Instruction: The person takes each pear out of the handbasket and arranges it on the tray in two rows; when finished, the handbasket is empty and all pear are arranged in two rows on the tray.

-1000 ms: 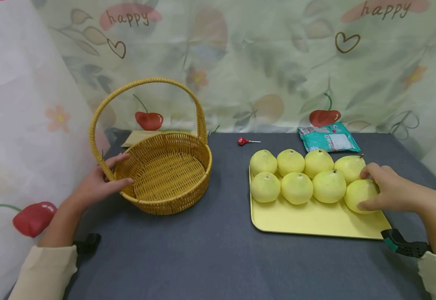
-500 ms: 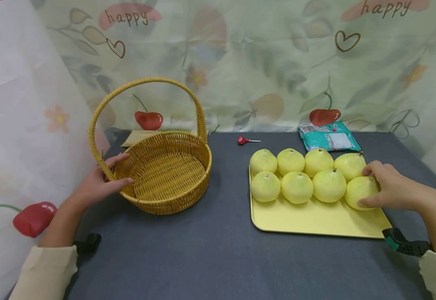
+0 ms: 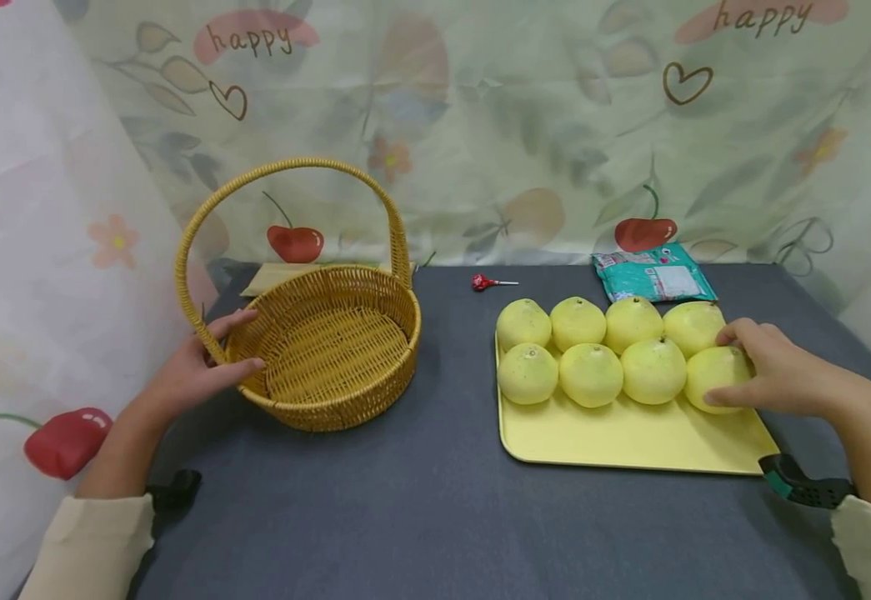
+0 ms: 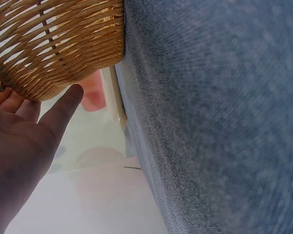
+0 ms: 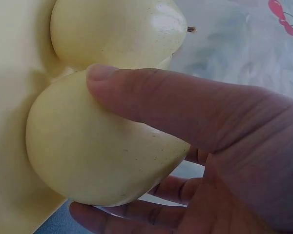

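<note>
My right hand [image 3: 788, 371] holds the right-end pear [image 3: 716, 379] of the front row on a yellow tray [image 3: 630, 442]. In the right wrist view, my thumb [image 5: 136, 95] lies across this pale yellow pear [image 5: 88, 141], with the fingers curled round its other side. Several more pears [image 3: 591, 375] stand in two rows on the tray. On the left, my left hand [image 3: 195, 371] grips the wicker basket [image 3: 330, 408] at its rim, thumb and index finger either side of the handle base. The basket's inside shows bare weave. In the left wrist view, the thumb [image 4: 63, 109] reaches along its outer wall.
A red lollipop [image 3: 483, 283] lies at the back middle of the dark grey table [image 3: 405, 517]. Behind the tray is a teal packet [image 3: 653, 273]. Something flat and beige [image 3: 277, 277] lies behind the basket. Patterned curtains [image 3: 480, 125] hang round the back and sides.
My right hand and its pear have shifted slightly away from me, and the pear behind has moved and turned a little. The left hand and basket stay in place.
</note>
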`<state>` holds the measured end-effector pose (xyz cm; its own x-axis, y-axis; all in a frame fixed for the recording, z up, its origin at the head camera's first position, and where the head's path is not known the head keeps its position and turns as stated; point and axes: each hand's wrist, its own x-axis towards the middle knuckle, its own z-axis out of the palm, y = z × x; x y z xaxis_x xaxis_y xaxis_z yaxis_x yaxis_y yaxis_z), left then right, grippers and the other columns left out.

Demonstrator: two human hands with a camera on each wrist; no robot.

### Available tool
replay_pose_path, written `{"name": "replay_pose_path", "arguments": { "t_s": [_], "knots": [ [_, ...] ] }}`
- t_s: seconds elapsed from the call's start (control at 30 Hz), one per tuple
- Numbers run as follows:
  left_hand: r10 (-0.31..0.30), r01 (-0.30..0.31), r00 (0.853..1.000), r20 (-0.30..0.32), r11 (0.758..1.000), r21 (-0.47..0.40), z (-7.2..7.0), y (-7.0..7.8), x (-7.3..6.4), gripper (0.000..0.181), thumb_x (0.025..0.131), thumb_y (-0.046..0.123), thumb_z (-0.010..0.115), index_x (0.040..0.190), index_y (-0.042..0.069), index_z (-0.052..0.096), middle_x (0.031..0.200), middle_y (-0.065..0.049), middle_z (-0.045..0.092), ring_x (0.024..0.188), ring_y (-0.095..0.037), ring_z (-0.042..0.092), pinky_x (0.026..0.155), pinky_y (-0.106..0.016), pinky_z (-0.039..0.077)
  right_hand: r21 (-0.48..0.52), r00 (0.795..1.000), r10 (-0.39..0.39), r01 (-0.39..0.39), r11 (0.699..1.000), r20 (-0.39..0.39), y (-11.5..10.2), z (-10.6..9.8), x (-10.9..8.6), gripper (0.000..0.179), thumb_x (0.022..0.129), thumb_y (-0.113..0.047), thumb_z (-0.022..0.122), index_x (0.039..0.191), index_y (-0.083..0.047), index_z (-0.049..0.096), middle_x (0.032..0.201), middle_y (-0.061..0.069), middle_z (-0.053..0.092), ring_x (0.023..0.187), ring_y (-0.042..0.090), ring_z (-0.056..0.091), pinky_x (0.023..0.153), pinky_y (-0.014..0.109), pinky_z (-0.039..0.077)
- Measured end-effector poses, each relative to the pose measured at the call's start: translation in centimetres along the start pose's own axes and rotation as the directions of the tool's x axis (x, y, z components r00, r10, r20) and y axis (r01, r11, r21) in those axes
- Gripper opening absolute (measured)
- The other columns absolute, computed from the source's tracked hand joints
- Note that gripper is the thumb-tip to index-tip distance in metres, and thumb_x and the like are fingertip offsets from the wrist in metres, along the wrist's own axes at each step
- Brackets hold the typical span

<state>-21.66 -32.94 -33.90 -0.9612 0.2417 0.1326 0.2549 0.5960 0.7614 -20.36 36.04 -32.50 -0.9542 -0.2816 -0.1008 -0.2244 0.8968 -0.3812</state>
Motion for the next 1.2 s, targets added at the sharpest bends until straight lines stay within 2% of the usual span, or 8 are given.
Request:
{"name": "replay_pose_path", "arguments": {
  "t_s": [0.3,0.5,0.7,0.87,0.97,1.07,1.13,1.2],
  "knots": [
    [-0.021,0.020,1.000,0.007,1.000,0.014,-0.1,-0.1,0.0,0.075,0.093,0.024,0.072,0.156,0.009,0.034,0.162,-0.021,0.023,0.143,-0.043,0.025,0.105,-0.067,0.027,0.015,1.000,0.005,-0.005,1.000,-0.019,0.0,0.1,0.3,0.080,0.082,-0.032,0.084,0.128,0.015,0.038,0.120,0.035,0.041,0.109,0.048,0.037,0.084,0.060,0.038],
    [-0.012,0.012,1.000,0.004,1.000,0.023,-0.2,-0.2,0.1,0.075,0.094,0.024,0.072,0.156,0.009,0.034,0.161,-0.021,0.025,0.142,-0.043,0.026,0.104,-0.067,0.028,0.023,0.999,-0.005,0.006,1.000,-0.039,0.1,0.2,0.4,0.077,0.083,-0.032,0.084,0.129,0.014,0.041,0.117,0.033,0.044,0.106,0.045,0.041,0.082,0.057,0.040],
    [-0.007,0.008,1.000,-0.006,0.999,0.048,-0.3,-0.6,0.3,0.074,0.094,0.024,0.072,0.156,0.010,0.036,0.160,-0.019,0.028,0.141,-0.039,0.029,0.106,-0.051,0.033,0.026,0.999,-0.015,0.016,1.000,-0.047,0.1,0.4,0.7,0.074,0.084,-0.032,0.083,0.128,0.012,0.043,0.116,0.031,0.046,0.105,0.044,0.042,0.081,0.055,0.041],
    [-0.014,0.014,1.000,0.015,0.999,0.041,-0.4,-0.8,0.3,0.077,0.093,0.025,0.073,0.157,0.010,0.034,0.161,-0.020,0.025,0.143,-0.041,0.027,0.107,-0.059,0.030,0.021,0.999,-0.019,0.020,1.000,-0.041,0.2,0.3,0.7,0.077,0.083,-0.032,0.083,0.130,0.013,0.042,0.117,0.032,0.046,0.106,0.045,0.043,0.082,0.057,0.041],
    [-0.008,0.007,0.999,0.043,1.000,0.024,-0.6,-0.6,0.2,0.081,0.094,0.024,0.073,0.159,0.010,0.027,0.161,-0.018,0.026,0.143,-0.039,0.026,0.108,-0.036,0.035,0.017,0.999,-0.021,0.022,1.000,-0.037,0.2,0.2,0.5,0.078,0.084,-0.032,0.082,0.131,0.014,0.042,0.119,0.034,0.046,0.108,0.047,0.044,0.083,0.059,0.042],
    [0.006,-0.005,0.999,0.053,1.000,-0.003,-0.9,-0.1,-0.1,0.086,0.096,0.022,0.070,0.161,0.011,0.016,0.160,-0.018,0.027,0.141,-0.038,0.028,0.093,-0.015,0.039,0.017,0.999,-0.010,0.011,1.000,-0.040,-0.2,0.0,0.2,0.079,0.087,-0.033,0.080,0.134,0.015,0.040,0.123,0.037,0.043,0.109,0.052,0.046,0.084,0.063,0.043],
    [0.000,0.001,0.999,0.045,1.000,-0.016,-1.6,0.6,-0.6,0.090,0.097,0.021,0.069,0.162,0.016,0.008,0.161,-0.017,0.025,0.143,-0.039,0.027,0.089,-0.012,0.040,0.018,0.998,-0.005,0.007,1.000,-0.056,-0.5,-0.2,0.0,0.079,0.090,-0.033,0.077,0.136,0.016,0.038,0.127,0.039,0.040,0.111,0.056,0.046,0.086,0.066,0.042],
    [-0.022,0.022,1.000,0.005,1.000,-0.016,-2.5,1.3,-1.1,0.091,0.098,0.022,0.068,0.163,0.022,0.003,0.163,-0.016,0.019,0.145,-0.040,0.023,0.099,-0.026,0.043,0.024,0.995,-0.023,0.025,0.999,-0.099,-0.9,-0.4,0.0,0.076,0.091,-0.031,0.076,0.137,0.017,0.038,0.130,0.038,0.039,0.113,0.058,0.046,0.087,0.067,0.041]
  ]
}}
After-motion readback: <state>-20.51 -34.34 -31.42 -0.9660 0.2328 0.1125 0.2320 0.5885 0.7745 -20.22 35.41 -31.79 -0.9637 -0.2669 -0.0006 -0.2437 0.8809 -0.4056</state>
